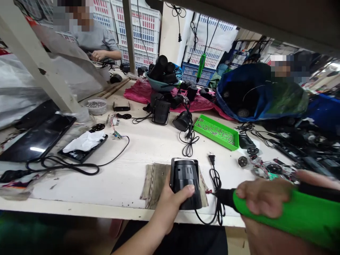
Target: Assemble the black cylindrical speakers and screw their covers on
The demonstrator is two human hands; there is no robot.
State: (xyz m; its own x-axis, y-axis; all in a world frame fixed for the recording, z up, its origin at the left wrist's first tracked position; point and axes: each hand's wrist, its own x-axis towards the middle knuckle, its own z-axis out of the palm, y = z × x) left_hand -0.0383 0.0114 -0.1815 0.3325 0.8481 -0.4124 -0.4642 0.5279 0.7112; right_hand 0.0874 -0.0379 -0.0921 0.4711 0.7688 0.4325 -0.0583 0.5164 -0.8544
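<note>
One lamp housing [184, 184] in left hand [168, 207]

White workbench [132, 180] with green plastic tray [215, 131]

bright, even indoor light falls across the white workbench [127, 173], leaving only faint shadows. glare streaks the black glass panel [37, 141] at 9 o'clock, and a soft sheen sits on the black cylindrical housing [184, 184] at 6. the green tool handle [300, 216] at 4 is blurred, and wide-angle distortion bends the edges.
</note>
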